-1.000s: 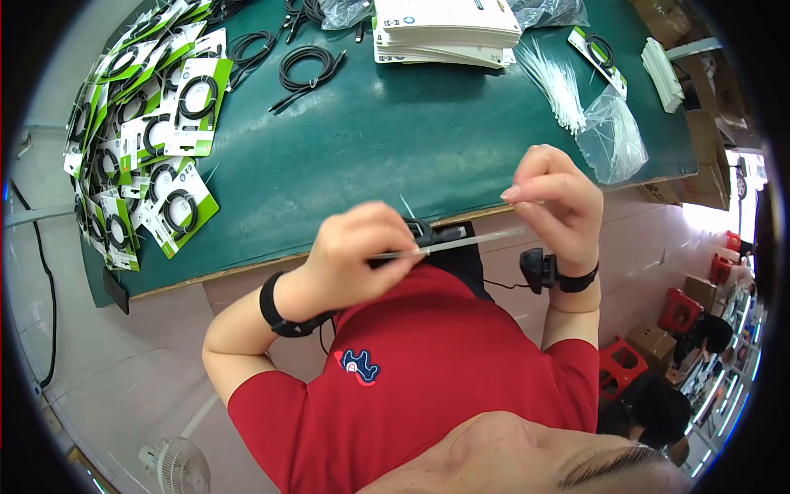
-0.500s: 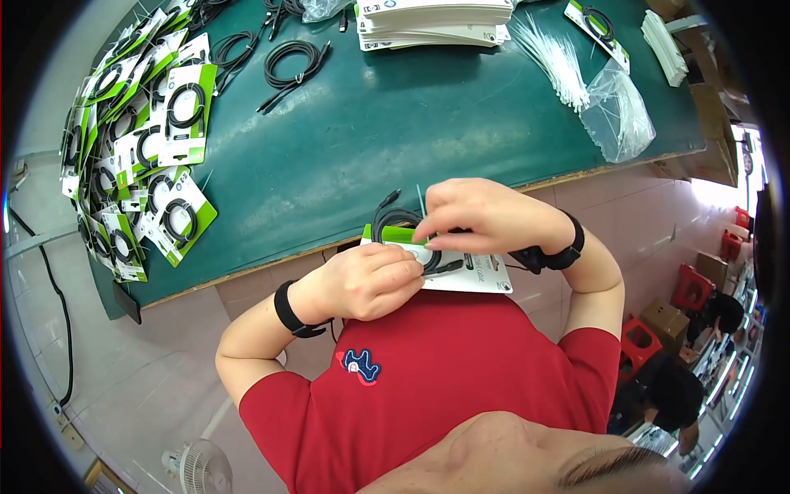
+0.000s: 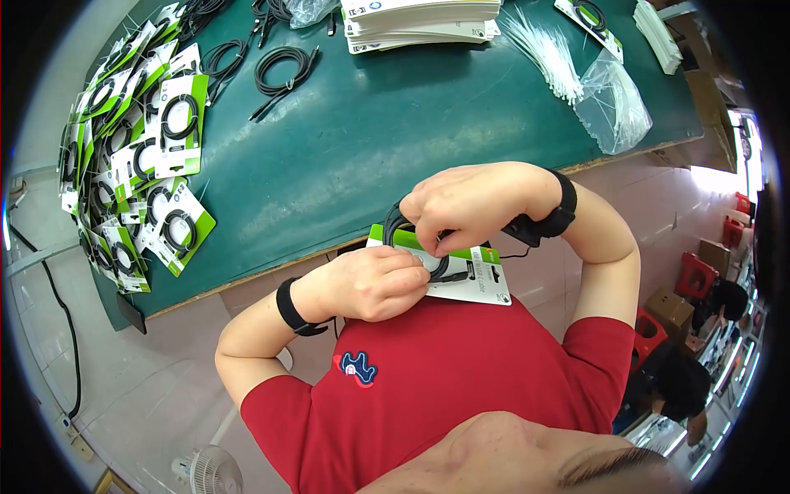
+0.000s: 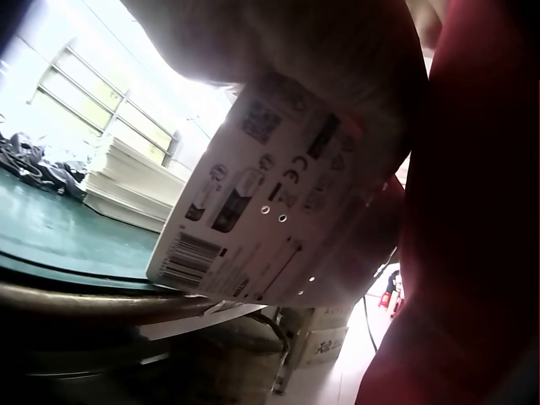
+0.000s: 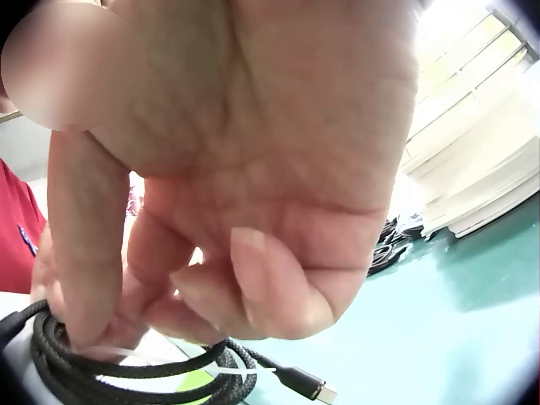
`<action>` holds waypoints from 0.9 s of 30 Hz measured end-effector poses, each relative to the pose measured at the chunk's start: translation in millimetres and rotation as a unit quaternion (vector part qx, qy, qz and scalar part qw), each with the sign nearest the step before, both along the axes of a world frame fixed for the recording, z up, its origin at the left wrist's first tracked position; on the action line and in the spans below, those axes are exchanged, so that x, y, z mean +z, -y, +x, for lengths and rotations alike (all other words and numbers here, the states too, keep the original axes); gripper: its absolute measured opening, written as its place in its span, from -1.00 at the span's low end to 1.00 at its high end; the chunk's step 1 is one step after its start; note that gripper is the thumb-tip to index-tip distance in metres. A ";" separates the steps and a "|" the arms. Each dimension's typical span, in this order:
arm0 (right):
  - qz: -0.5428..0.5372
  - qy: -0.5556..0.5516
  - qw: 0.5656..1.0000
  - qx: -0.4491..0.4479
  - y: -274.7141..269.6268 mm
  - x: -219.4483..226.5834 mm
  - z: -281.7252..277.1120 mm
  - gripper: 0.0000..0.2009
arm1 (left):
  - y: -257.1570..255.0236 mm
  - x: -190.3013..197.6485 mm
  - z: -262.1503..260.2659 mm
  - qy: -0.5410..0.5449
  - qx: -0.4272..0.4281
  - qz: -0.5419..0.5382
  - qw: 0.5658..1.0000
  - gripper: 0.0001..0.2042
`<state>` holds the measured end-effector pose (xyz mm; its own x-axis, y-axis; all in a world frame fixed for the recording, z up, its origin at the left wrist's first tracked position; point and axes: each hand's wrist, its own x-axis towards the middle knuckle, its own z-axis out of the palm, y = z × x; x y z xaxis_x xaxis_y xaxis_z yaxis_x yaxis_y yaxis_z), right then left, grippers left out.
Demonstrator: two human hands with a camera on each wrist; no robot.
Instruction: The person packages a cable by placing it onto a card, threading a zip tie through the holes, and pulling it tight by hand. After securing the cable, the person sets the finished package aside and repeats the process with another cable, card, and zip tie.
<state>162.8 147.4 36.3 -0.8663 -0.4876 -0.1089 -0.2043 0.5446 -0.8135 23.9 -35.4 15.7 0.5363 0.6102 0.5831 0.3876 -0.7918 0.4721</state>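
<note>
Packaging card (image 3: pixel 461 276) gripped by left hand (image 3: pixel 370 284), right hand (image 3: pixel 465 206) pinching coiled black cable (image 5: pixel 126 371) onto it

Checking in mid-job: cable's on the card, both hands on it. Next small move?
Probably pull the tie snug. The right hand pinches the cable against the card, which the left hand grips; the tie looks loose.

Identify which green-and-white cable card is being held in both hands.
The card at the table's near edge, against the red shirt; the other carded cables lie piled on the table's left side.
</note>
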 end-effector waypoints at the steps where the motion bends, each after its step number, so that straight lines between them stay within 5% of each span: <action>1: -0.005 -0.033 0.999 -0.006 2.4 -2.2 1.7 -0.92 | -0.3 0.2 0.1 0.005 0.002 -0.003 1.000 -0.88; 7: 0.017 0.022 0.999 -0.018 4.5 19.3 6.9 -0.91 | -4.0 0.4 -2.8 0.007 -0.005 0.007 1.000 -0.86; 11: 0.007 0.065 0.987 -0.147 -7.6 28.2 16.9 -0.91 | -2.8 -0.4 -7.4 0.018 0.007 -0.013 1.000 -0.82; 15: -0.142 0.112 0.952 -0.248 -12.3 16.0 26.8 -0.94 | -5.5 -1.5 -9.1 0.049 0.028 -0.023 0.998 -0.81; 18: -0.425 0.214 0.804 -0.356 0.0 -4.9 36.4 -0.96 | -6.7 -1.7 -8.9 0.067 0.045 -0.026 0.996 -0.82; 22: -0.495 0.197 0.784 -0.320 8.3 -27.7 45.0 -0.91 | -8.7 2.0 -7.4 0.057 0.051 -0.030 0.997 -0.81; 27: -0.371 0.083 0.878 -0.291 15.0 -27.6 51.8 -0.78 | -9.2 -0.3 -5.9 0.056 0.068 -0.028 0.996 -0.81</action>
